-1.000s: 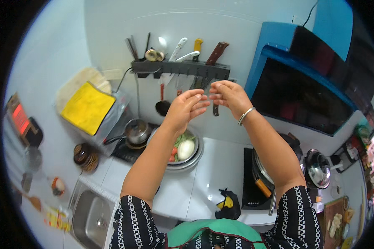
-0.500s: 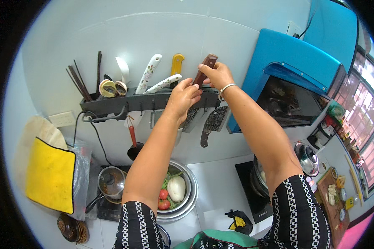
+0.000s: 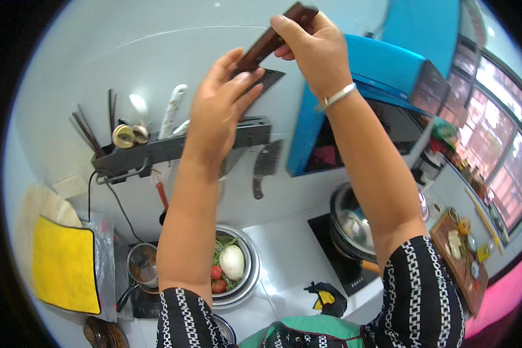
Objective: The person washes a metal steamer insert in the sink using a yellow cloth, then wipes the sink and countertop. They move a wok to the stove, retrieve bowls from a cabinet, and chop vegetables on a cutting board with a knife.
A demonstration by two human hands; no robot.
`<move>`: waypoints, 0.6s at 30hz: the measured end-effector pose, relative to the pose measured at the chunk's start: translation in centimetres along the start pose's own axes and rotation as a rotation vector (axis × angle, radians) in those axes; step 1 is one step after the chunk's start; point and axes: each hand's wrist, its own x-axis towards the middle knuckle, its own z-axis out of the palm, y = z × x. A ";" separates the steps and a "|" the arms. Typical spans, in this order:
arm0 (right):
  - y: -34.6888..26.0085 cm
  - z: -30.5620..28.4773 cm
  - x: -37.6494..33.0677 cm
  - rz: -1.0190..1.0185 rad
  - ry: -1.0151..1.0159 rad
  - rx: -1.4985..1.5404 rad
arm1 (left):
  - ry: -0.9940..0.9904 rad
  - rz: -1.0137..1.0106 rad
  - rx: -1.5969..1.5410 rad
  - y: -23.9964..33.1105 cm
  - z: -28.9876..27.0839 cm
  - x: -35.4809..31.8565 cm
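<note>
My right hand [image 3: 319, 55] is closed around the dark brown wooden handle of a cleaver [image 3: 268, 45], held high above the rack. The cleaver's dark, textured blade angles down and is partly behind my left hand [image 3: 220, 98]. My left fingers and thumb close about the lower end of the handle, near the blade. Below is the dark wall-mounted knife rack [image 3: 174, 145], with a floral white-handled knife [image 3: 173, 110] standing in it. Another cleaver [image 3: 267, 165] with a dark handle hangs at the rack's right end, handle down.
Chopsticks [image 3: 87, 133] and ladles stand in the rack's left end. Below sit nested metal bowls [image 3: 252, 272] of vegetables, a lidded saucepan [image 3: 142, 264] and a large pot [image 3: 354, 223] on a cooktop. A blue range hood [image 3: 383, 61] is close to my right arm. A cutting board [image 3: 458, 261] lies far right.
Both hands have risen, bringing the cleaver up out of the rack so that part of its blade shows above it. The view has shifted a little to the right.
</note>
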 end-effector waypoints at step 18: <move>-21.8 -38.2 -41.8 0.539 -0.204 -0.596 | -0.571 0.269 0.626 -7.1 38.2 -31.7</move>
